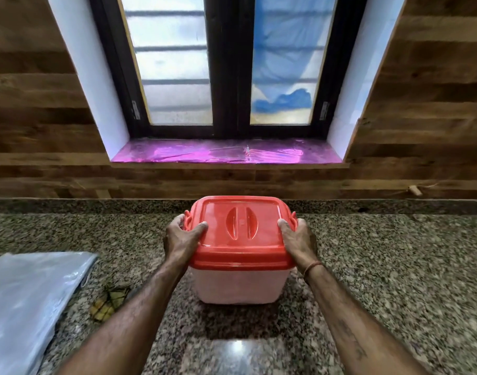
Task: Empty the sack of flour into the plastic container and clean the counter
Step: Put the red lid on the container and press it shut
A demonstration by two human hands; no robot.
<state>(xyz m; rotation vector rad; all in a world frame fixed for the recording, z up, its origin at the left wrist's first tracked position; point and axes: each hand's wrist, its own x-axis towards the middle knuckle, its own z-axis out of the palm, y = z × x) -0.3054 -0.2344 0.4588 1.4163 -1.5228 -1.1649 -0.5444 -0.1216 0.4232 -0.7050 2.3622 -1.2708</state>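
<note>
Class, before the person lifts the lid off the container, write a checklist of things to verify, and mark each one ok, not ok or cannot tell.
1. Both hands on the lid: ok. The left hand and the right hand grip opposite sides.
2. Container stands flat on the counter: ok.
3. Side latches released: cannot tell, the hands cover them.
4. Sack within reach: ok, it lies flat at the left.
5. Sack still holds flour: cannot tell.
6. Counter free of debris: not ok, yellow-green scraps lie beside the sack.
</note>
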